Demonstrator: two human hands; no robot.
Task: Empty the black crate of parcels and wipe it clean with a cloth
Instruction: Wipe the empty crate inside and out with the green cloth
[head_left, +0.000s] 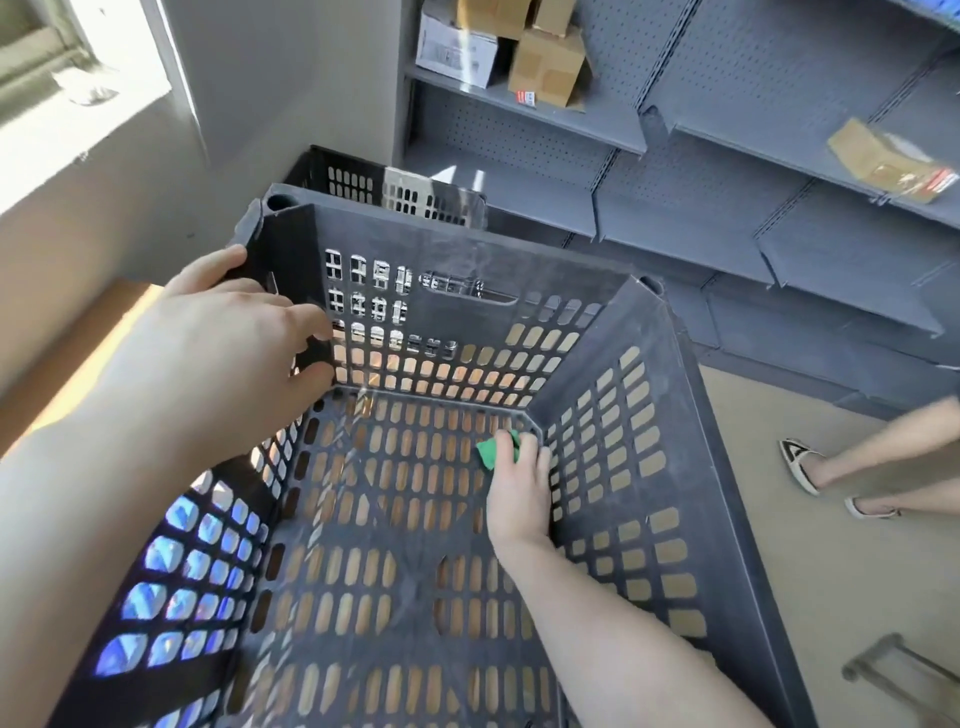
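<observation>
Left hand (228, 332) grips left wall of black crate (467, 244), fingers curled inside, thumb outside. Right hand (519, 493) clamps green cloth (491, 452) against crate floor, far right corner. Crate is before grey shelving (701, 156) holding cardboard boxes (545, 67).

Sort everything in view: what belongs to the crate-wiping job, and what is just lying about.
Job: black crate, gripped at its wall by the left hand; green cloth, held in the far corner by the right hand.
Lying about: second crate behind; cardboard boxes and a flat parcel on the grey shelves; a bystander's feet.
</observation>
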